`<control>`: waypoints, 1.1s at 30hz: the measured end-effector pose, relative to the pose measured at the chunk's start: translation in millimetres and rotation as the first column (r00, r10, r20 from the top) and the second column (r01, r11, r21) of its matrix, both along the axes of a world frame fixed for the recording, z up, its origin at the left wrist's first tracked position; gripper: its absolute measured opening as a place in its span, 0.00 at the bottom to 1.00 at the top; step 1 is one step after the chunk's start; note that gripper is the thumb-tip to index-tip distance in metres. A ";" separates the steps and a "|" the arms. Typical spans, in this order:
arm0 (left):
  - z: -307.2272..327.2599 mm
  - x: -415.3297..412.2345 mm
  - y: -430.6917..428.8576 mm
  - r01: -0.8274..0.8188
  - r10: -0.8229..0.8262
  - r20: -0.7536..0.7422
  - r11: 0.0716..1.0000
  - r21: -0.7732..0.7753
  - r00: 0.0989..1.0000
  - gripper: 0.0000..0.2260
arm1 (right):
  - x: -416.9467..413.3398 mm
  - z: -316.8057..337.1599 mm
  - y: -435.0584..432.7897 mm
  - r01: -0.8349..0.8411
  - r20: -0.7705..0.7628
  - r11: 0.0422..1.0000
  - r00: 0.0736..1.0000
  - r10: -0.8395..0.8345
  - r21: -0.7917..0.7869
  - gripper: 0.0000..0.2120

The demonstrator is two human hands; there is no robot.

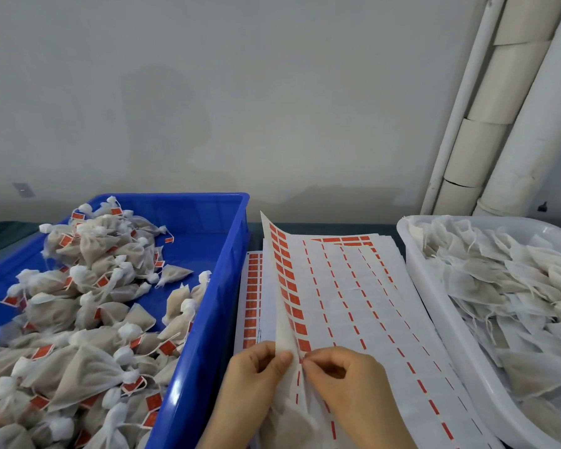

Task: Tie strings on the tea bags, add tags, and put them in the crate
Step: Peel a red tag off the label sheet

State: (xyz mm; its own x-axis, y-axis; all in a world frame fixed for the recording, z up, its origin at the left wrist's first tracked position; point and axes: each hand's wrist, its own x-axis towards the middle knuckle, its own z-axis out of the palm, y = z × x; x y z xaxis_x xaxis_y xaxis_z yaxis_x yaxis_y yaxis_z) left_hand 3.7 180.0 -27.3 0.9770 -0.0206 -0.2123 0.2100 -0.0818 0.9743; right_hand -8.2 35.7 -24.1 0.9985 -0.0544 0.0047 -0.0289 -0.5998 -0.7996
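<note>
A blue crate (208, 228) on the left holds several tied tea bags (88, 299) with red tags. A stack of white sheets of red tag stickers (363, 306) lies in the middle. My left hand (256, 374) pinches the curled-up edge of the top sheet (280, 286) and holds it lifted. My right hand (344, 380) pinches at a red sticker near that sheet's lower edge, fingertips against my left thumb. A tea bag seems to lie under my hands at the bottom edge, mostly hidden.
A white tub (434, 286) on the right holds several untied tea bags (506, 286). White and beige pipes (499, 108) run up the grey wall at the back right. Another sticker sheet (251, 293) peeks out beside the crate.
</note>
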 end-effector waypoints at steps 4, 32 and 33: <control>-2.4 -0.8 2.6 -0.007 0.006 -0.016 1.000 -0.014 1.000 0.04 | -2.1 -1.7 1.3 0.000 0.026 1.000 1.000 0.000 0.022 0.04; -6.3 -2.3 7.4 0.020 -0.021 -0.014 0.995 -0.096 1.000 0.08 | -9.6 -10.2 16.8 0.137 0.089 0.972 0.984 -0.156 0.189 0.06; -5.9 -2.0 7.5 0.020 -0.022 -0.016 0.995 -0.094 1.000 0.07 | -8.4 -11.0 15.0 0.152 0.053 0.962 0.984 -0.168 0.226 0.05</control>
State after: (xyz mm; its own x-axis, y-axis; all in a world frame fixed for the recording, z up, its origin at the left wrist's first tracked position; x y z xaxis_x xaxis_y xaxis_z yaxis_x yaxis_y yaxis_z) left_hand 1.7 187.5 -33.2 0.9724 -0.0618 -0.2249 0.2256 0.0048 0.9742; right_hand -16.5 50.8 -35.1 0.9742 -0.2210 0.0449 -0.0487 -0.4006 -0.9149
